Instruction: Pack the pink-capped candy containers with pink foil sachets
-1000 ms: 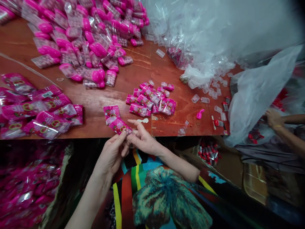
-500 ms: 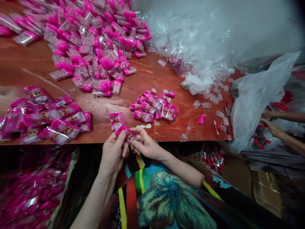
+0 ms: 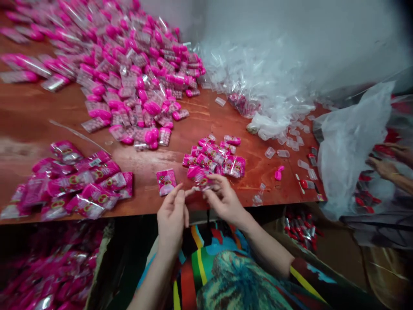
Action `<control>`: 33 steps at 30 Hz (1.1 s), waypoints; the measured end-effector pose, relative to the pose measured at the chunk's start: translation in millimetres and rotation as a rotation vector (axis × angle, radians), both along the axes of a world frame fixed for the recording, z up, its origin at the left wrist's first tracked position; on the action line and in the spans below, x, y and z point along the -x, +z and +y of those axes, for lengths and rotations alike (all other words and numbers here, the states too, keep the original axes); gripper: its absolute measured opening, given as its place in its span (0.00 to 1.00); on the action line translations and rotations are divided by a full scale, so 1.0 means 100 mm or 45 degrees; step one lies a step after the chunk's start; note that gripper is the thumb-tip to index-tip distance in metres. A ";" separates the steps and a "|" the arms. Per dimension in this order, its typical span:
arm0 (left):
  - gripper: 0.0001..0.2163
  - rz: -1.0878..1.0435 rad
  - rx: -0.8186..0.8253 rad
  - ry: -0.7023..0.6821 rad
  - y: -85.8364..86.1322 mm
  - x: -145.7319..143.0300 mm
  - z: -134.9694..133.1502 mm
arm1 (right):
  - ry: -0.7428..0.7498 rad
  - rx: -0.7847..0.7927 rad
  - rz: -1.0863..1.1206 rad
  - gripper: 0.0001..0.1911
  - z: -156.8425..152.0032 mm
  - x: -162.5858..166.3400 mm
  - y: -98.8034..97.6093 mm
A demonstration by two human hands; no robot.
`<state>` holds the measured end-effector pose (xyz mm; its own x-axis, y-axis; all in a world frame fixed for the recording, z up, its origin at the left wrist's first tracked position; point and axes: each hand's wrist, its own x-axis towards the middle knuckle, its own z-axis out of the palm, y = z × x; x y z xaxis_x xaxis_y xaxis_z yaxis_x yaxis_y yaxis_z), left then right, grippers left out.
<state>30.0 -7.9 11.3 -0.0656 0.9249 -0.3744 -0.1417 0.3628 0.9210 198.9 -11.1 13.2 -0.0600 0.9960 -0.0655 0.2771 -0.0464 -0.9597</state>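
My right hand (image 3: 225, 201) pinches a small glossy pink packet (image 3: 198, 176) just above the table's front edge. The packet is tilted and a little blurred. To its left is my left hand (image 3: 173, 213), fingers stretched and apart, with nothing visible in it. A flat pink packet (image 3: 166, 181) lies beyond the left fingertips. Behind the held packet sits a small heap of filled pink packets (image 3: 213, 153), each with a clear part showing. Another heap of similar packets (image 3: 82, 181) lies at the left along the edge.
Clear tubes with pink caps (image 3: 129, 82) form a large pile at the back left. Clear plastic bags (image 3: 267, 69) and loose clear pieces stand at the back right. A pink cap (image 3: 279, 172) lies nearby. Another person's hands (image 3: 383, 165) work beside a white bag (image 3: 338, 142).
My left hand has let go of the pink packet, and the hands have drawn apart. My right hand has carried it toward the small heap. The whole view has shifted slightly.
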 end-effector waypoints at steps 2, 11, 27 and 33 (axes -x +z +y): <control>0.14 0.429 -0.272 0.034 -0.03 0.11 0.07 | -0.101 -0.072 -0.453 0.27 0.12 -0.18 0.21; 0.23 1.528 -0.617 -0.330 -0.36 0.37 0.27 | 0.284 -0.433 -1.017 0.20 1.48 0.33 0.35; 0.13 1.162 -0.733 -0.076 -0.49 0.36 0.26 | 0.216 -0.160 -0.652 0.22 1.76 0.80 0.02; 0.10 0.942 -0.788 0.088 -0.41 0.40 0.14 | 0.028 0.133 0.243 0.21 0.84 0.56 -0.01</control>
<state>-10.5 5.9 -29.9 -0.1510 0.9298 0.3357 0.5480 -0.2039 0.8113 142.7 72.5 12.6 -0.1031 0.9827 -0.1536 0.0933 -0.1442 -0.9851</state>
